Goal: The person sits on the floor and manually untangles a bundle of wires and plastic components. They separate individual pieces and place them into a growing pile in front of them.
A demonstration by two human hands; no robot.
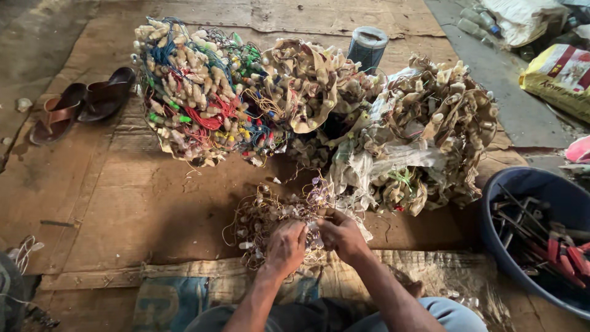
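My left hand and right hand meet knuckle to knuckle over a small tangle of thin wires and pale sockets lying on the mat just in front of my knees. Both forearms angle inward from below, wrists bent down. My fingers are curled tight, pinching strands of the tangle between them. Beyond it sit three big bundles; a blue tub of tools is at my right.

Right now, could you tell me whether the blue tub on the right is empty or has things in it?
It has things in it: the blue tub holds dark metal rods and red-handled tools.
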